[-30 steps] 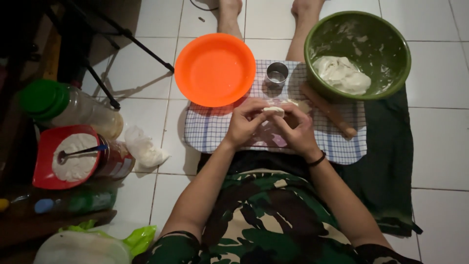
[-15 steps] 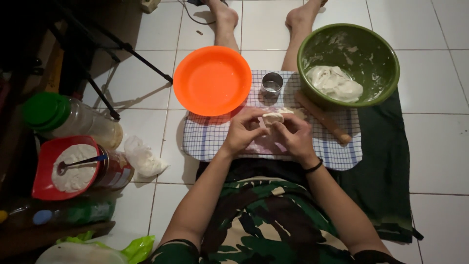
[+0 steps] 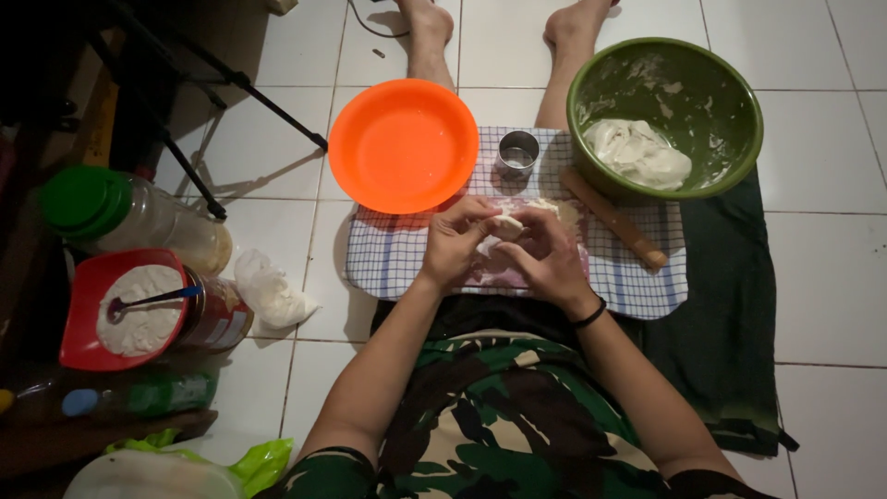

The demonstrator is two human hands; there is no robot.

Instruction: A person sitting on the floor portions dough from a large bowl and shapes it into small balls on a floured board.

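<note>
The person wears a camouflage top in dark green, black and pale patches, with short sleeves ending above the elbows. Both forearms are bare. The left hand (image 3: 457, 242) carries no ornament; a thin black band, perhaps a hair tie, circles the wrist of the right hand (image 3: 547, 261). The feet are bare.

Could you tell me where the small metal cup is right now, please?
In the head view, the metal cup stands on the checked cloth, between the orange plate and the green bowl, just beyond both hands.
</note>
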